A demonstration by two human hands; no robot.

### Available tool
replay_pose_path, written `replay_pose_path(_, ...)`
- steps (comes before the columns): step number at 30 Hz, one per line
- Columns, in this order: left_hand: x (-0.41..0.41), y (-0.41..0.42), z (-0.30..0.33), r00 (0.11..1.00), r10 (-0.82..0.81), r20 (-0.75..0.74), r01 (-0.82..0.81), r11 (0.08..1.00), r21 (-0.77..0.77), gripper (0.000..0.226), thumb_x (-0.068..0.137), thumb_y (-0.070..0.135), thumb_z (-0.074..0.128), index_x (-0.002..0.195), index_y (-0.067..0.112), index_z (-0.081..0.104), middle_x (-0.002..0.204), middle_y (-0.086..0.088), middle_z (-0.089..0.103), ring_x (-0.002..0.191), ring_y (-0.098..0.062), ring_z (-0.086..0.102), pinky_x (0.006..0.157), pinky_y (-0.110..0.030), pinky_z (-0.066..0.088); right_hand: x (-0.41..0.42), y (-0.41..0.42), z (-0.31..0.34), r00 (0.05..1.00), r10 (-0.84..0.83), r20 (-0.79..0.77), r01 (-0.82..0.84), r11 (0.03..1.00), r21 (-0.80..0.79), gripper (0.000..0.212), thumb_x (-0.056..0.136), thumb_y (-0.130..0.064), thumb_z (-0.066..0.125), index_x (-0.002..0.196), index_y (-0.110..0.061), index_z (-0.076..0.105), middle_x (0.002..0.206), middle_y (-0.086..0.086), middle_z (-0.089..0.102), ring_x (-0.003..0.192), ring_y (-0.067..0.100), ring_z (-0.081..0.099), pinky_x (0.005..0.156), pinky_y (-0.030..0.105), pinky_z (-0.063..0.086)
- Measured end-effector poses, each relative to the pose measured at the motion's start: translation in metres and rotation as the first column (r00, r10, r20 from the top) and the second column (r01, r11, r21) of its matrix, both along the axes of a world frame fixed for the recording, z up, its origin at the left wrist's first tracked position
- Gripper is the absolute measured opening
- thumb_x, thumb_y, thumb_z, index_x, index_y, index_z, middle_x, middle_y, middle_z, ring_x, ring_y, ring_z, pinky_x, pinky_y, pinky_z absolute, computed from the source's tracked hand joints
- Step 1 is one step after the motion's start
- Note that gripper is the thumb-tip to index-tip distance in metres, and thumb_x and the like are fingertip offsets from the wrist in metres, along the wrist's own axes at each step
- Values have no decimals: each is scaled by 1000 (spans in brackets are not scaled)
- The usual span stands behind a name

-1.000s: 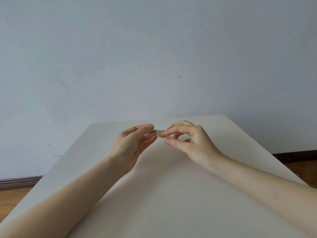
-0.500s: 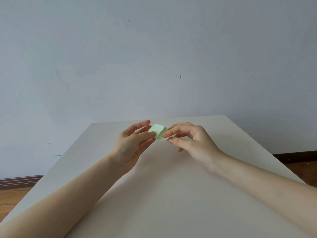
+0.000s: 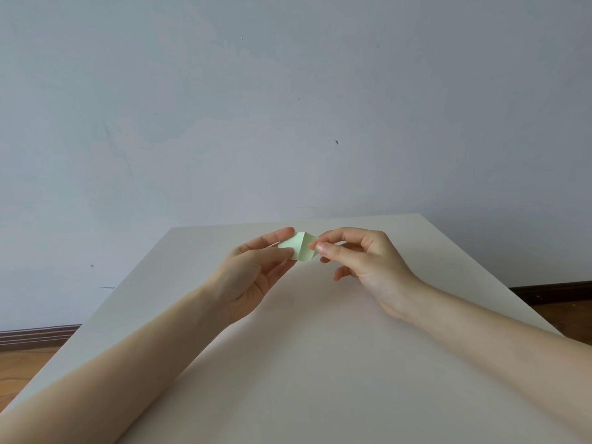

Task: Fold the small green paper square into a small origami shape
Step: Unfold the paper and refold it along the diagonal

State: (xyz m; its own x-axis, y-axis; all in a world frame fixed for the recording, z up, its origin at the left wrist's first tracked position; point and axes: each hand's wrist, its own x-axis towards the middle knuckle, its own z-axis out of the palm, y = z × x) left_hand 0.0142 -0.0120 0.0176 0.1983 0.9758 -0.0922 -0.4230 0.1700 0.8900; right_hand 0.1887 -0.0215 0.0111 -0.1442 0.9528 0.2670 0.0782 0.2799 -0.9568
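The green paper [image 3: 298, 247] has turned from edge-on to face-up. The left hand [image 3: 253, 270] and right hand [image 3: 362, 261] pinch its opposite ends; uneven pulling could tear or skew the crease.

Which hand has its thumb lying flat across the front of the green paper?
The left hand: its thumb lies across the green paper. The right hand only pinches the opposite corner.

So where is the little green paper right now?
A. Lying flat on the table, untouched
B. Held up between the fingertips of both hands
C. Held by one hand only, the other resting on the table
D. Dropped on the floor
B: the green paper sits above the table, with the left hand pinching its left side and the right hand pinching its right side.
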Motion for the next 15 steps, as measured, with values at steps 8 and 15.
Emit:
replay_pose_path(8,2,-5,2,998,-63,-27,63,998,-7,29,85,-12,50,104,4,65,84,-9,75,75,-16,72,70,-22,58,0,2,-1,999,-14,-42,14,1000,3,8,84,-12,65,84,-10,73,101,16,69,83,11,60,61,24,51)
replay_pose_path(15,3,-7,3,995,-86,-49,86,996,-7,26,83,-11,53,99,5,67,84,-9,74,76,-16,72,70,-22,58,1,2,0,997,0,-81,-1,1000,-11,9,85,-13,64,85,-10,72,99,13,70,86,15,62,61,23,51)
